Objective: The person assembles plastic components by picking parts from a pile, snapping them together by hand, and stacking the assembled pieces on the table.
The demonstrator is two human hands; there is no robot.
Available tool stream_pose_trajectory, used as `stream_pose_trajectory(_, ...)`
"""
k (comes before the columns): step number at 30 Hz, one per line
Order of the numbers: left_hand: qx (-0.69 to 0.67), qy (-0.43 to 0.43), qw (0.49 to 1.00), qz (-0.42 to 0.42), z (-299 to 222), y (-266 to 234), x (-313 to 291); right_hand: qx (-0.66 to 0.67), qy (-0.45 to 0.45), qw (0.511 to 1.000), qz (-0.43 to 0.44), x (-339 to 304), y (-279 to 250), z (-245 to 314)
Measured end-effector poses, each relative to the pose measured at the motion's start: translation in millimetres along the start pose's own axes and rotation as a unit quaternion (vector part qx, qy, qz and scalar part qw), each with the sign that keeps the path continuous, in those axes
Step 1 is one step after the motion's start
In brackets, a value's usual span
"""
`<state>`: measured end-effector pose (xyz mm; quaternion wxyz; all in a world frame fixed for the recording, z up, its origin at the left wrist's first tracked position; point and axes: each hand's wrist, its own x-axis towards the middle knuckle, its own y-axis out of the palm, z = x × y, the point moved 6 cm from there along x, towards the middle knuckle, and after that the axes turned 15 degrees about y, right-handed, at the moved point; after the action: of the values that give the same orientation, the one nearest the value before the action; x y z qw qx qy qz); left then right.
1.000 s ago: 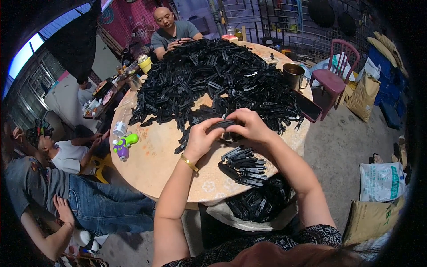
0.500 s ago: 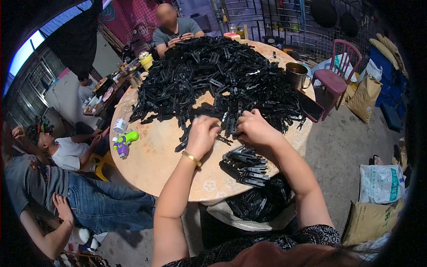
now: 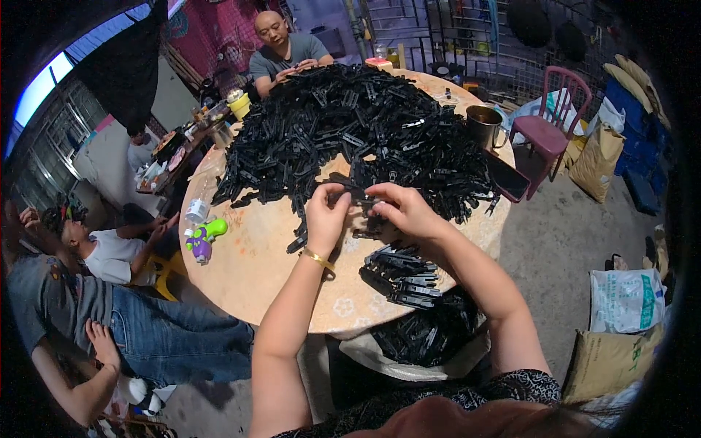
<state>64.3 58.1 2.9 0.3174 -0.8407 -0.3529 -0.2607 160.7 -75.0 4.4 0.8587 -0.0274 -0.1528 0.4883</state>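
Observation:
A large heap of slim black slotted plastic parts [image 3: 343, 131] covers the far half of the round table. At the heap's near edge, my left hand [image 3: 326, 217], with a gold bangle on its wrist, pinches a black plastic part [image 3: 359, 198] by one end. My right hand [image 3: 410, 212] grips the other end with thumb and forefinger; the fingers partly hide the part. Below my right hand, a bundle of the same parts [image 3: 400, 276] lies lined up near the table edge. Under that edge an open white sack [image 3: 398, 371] holds more black parts.
A green and purple toy gun [image 3: 206, 239] and a clear bottle [image 3: 196, 212] are at the table's left. A metal mug [image 3: 484, 125] and phone [image 3: 509, 177] lie right. A person [image 3: 281, 51] sits opposite; others are left. A red chair [image 3: 553, 124] stands beyond.
Both hands have lifted slightly from the table at the heap's edge and drawn together around one black part. The bundle by the table edge stays put.

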Motion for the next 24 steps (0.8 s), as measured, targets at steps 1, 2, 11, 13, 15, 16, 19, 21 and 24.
stream_pose_trajectory(1, -0.139, -0.082, 0.987, -0.021, 0.2, 5.9, -5.4, -0.021, -0.039, 0.999, 0.0, -1.4, 2.0, 3.1)
stream_pose_trajectory(2, -0.275, -0.161, 0.947, -0.042, 0.4, 13.3, -11.1, -0.021, -0.039, 0.999, 0.0, -1.9, 0.9, 3.4)
stream_pose_trajectory(11, -0.35, -0.229, 0.908, 0.029, -6.5, 22.3, -19.2, -0.169, -0.099, 0.978, -0.074, -2.4, -6.1, 10.2)
stream_pose_trajectory(13, -0.249, -0.135, 0.955, 0.085, -15.4, 19.5, -14.7, -0.164, -0.086, 0.98, -0.071, -2.0, -5.9, 9.0)
stream_pose_trajectory(15, -0.241, -0.122, 0.959, 0.081, -22.6, 17.6, -11.7, -0.16, -0.073, 0.982, -0.068, -2.7, -7.5, 9.3)
stream_pose_trajectory(16, -0.232, -0.11, 0.963, 0.078, -26.0, 15.5, -10.0, -0.185, -0.084, 0.975, -0.087, -5.4, -9.9, 14.5)
stream_pose_trajectory(19, -0.25, -0.082, 0.961, 0.084, -27.6, 12.7, -8.6, -0.166, -0.143, 0.965, -0.141, -7.7, -14.2, 26.8)
stream_pose_trajectory(21, -0.201, -0.036, 0.975, 0.092, -28.0, 12.5, -6.8, -0.113, -0.152, 0.974, -0.123, -6.3, -17.8, 20.2)
stream_pose_trajectory(24, -0.119, 0.023, 0.987, 0.109, -31.2, 13.8, -7.1, -0.145, -0.071, 0.987, -0.022, -0.3, -11.2, 2.8)
